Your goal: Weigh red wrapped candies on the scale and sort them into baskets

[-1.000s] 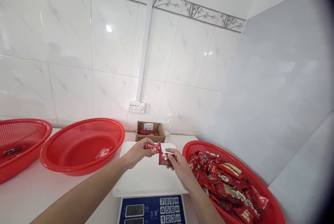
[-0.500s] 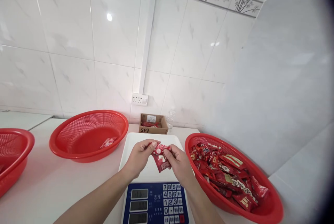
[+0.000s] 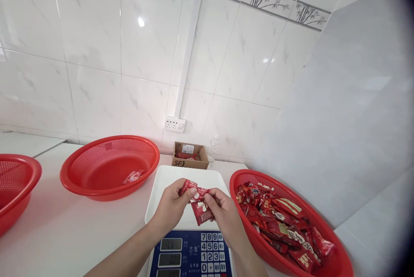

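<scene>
1. The left hand (image 3: 173, 204) pinches the upper packet (image 3: 188, 185) between thumb and fingers; the right hand (image 3: 225, 209) is clamped on the lower packet (image 3: 202, 213), its thumb near the upper packet's right end (whether the two packets are joined cannot be told).

2. Both red packets are up above the white weighing pan (image 3: 190, 172), between the hands; taking that spot as the dial's centre, the blue keypad panel (image 3: 193, 237) sits at six o'clock and the carton (image 3: 197, 164) at twelve.

3. The mesh basket (image 3: 108, 154), with one loose packet (image 3: 133, 176) inside, stands at ten o'clock; the second basket (image 3: 24, 158) is cut off at nine; the heaped basket (image 3: 343, 257), full of wrapped packets (image 3: 284, 223), lies just past three.

4. For good handling, a light pinch on the flat ends seems best; hard pressure on the middles could crush what is inside.

5. Short, level finger movements over the pan would suit; a jerk might tear the film, and a slack thumb might let the lower packet drop.
</scene>
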The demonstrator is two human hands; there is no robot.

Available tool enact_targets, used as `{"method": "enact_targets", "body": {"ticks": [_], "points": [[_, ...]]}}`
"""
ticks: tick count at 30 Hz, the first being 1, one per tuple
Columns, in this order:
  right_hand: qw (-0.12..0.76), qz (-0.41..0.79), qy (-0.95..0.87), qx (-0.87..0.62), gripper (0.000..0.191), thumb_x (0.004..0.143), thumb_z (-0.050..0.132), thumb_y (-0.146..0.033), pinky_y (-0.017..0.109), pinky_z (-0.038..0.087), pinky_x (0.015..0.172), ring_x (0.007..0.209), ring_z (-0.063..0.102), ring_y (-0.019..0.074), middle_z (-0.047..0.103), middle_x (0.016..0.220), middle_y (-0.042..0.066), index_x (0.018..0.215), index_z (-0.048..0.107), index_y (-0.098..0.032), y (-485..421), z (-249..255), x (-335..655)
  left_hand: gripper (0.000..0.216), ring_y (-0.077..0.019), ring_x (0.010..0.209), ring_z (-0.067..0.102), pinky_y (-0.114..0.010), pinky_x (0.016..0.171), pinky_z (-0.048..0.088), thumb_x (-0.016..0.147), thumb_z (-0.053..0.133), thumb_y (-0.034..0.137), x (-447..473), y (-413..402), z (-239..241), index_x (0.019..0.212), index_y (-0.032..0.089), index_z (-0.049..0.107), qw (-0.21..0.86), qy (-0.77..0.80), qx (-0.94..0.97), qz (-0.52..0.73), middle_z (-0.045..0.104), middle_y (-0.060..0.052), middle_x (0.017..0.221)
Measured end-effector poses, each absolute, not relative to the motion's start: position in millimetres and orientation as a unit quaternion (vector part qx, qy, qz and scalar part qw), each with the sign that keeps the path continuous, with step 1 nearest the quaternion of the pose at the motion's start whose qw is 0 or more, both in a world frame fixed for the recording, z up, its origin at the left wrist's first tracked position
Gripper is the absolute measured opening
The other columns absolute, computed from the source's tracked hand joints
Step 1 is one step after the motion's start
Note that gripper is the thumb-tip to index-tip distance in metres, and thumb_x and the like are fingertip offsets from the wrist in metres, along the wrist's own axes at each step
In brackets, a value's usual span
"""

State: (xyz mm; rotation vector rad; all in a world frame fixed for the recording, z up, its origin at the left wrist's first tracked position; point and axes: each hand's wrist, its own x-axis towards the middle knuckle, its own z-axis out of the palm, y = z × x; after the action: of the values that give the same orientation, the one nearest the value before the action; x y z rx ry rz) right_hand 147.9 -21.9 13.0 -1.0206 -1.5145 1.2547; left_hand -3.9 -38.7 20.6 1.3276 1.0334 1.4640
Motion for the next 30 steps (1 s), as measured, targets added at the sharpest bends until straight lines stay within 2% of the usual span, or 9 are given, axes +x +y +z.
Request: {"method": "enact_targets", "body": {"ticks": [2, 5, 8, 12, 18, 21, 26, 28, 30], "points": [[0.454, 0.505, -0.609, -0.409, 0.038, 0.075, 0.058, -0.053, 0.018, 0.033, 0.042, 0.045, 0.038, 0.0060, 0.042, 0.052, -0.007, 0.066, 0.048, -0.018, -23.4, 13.0, 147.8, 0.026, -0.0118, 0.063, 0.046, -0.024, 0.061, 0.037, 0.075, 0.062, 0.041, -3.2, -40.6, 22.2, 0.067, 0.017, 0.055, 0.449, 0.415, 0.535, 0.584, 0.051, 0.004, 0.063], [0.474, 0.497, -0.601, -0.410, 0.039, 0.074, 0.060, -0.053, 0.018, 0.034, 0.042, 0.044, 0.038, 0.0059, 0.042, 0.051, -0.007, 0.064, 0.047, -0.018, -24.8, 11.9, 146.3, 0.026, -0.0136, 0.071, 0.053, -0.025, 0.069, 0.042, 0.075, 0.064, 0.041, -1.7, -41.2, 23.3, 0.086, 0.018, 0.059, 0.528, 0.369, 0.504, 0.576, 0.060, 0.001, 0.073], [0.494, 0.488, -0.582, -0.423, 0.037, 0.073, 0.059, -0.054, 0.019, 0.036, 0.042, 0.045, 0.043, 0.0073, 0.048, 0.054, -0.005, 0.080, 0.055, -0.018, -25.8, 9.8, 144.3, 0.030, -0.0161, 0.078, 0.058, -0.030, 0.075, 0.046, 0.078, 0.061, 0.043, -0.8, -39.2, 21.5, 0.094, 0.018, 0.058, 0.587, 0.323, 0.468, 0.577, 0.064, -0.003, 0.083], [0.521, 0.459, -0.571, -0.438, 0.043, 0.077, 0.054, -0.054, 0.022, 0.043, 0.047, 0.051, 0.053, 0.0117, 0.058, 0.063, -0.002, 0.105, 0.052, -0.021, -25.9, 8.6, 144.0, 0.034, -0.0190, 0.083, 0.060, -0.033, 0.073, 0.049, 0.082, 0.054, 0.045, 1.3, -39.7, 18.5, 0.103, 0.018, 0.055, 0.583, 0.342, 0.438, 0.593, 0.064, -0.007, 0.094], [0.569, 0.231, -0.625, -0.481, 0.033, 0.082, 0.048, -0.047, 0.029, 0.049, 0.066, 0.075, 0.062, 0.0180, 0.066, 0.087, 0.007, 0.095, 0.060, -0.019, -24.1, 8.8, 140.8, 0.038, -0.0197, 0.097, 0.058, -0.034, 0.083, 0.048, 0.084, 0.047, 0.050, 16.4, -54.9, 20.4, 0.108, 0.021, 0.053, 0.613, 0.328, 0.424, 0.580, 0.060, -0.006, 0.108], [0.572, 0.174, -0.637, -0.487, 0.031, 0.082, 0.049, -0.045, 0.030, 0.049, 0.070, 0.079, 0.063, 0.0188, 0.067, 0.092, 0.008, 0.094, 0.060, -0.020, -24.9, 7.4, 136.7, 0.036, -0.0200, 0.103, 0.055, -0.031, 0.080, 0.048, 0.082, 0.053, 0.047, 21.8, -58.1, 20.8, 0.110, 0.023, 0.051, 0.600, 0.320, 0.450, 0.579, 0.056, -0.006, 0.116], [0.569, 0.286, -0.619, -0.459, 0.038, 0.079, 0.055, -0.045, 0.028, 0.050, 0.061, 0.068, 0.059, 0.0165, 0.060, 0.077, 0.002, 0.108, 0.052, -0.020, -26.0, 8.3, 137.2, 0.032, -0.0170, 0.090, 0.056, -0.029, 0.070, 0.048, 0.084, 0.053, 0.041, 15.2, -54.6, 19.2, 0.111, 0.023, 0.049, 0.546, 0.338, 0.499, 0.582, 0.056, -0.006, 0.112], [0.572, 0.356, -0.605, -0.425, 0.042, 0.079, 0.055, -0.047, 0.028, 0.051, 0.060, 0.071, 0.058, 0.0166, 0.058, 0.081, 0.003, 0.110, 0.050, -0.020, -26.4, 11.2, 140.3, 0.033, -0.0163, 0.086, 0.055, -0.028, 0.069, 0.047, 0.084, 0.053, 0.040, 10.4, -53.9, 19.4, 0.111, 0.023, 0.048, 0.539, 0.334, 0.518, 0.574, 0.058, -0.005, 0.107], [0.550, 0.417, -0.606, -0.395, 0.036, 0.079, 0.054, -0.048, 0.029, 0.051, 0.060, 0.072, 0.058, 0.0166, 0.059, 0.085, 0.004, 0.103, 0.054, -0.020, -27.5, 14.7, 142.8, 0.032, -0.0162, 0.086, 0.054, -0.028, 0.069, 0.046, 0.084, 0.053, 0.038, 7.3, -54.2, 20.1, 0.112, 0.023, 0.048, 0.538, 0.329, 0.534, 0.563, 0.058, -0.005, 0.104]]}}
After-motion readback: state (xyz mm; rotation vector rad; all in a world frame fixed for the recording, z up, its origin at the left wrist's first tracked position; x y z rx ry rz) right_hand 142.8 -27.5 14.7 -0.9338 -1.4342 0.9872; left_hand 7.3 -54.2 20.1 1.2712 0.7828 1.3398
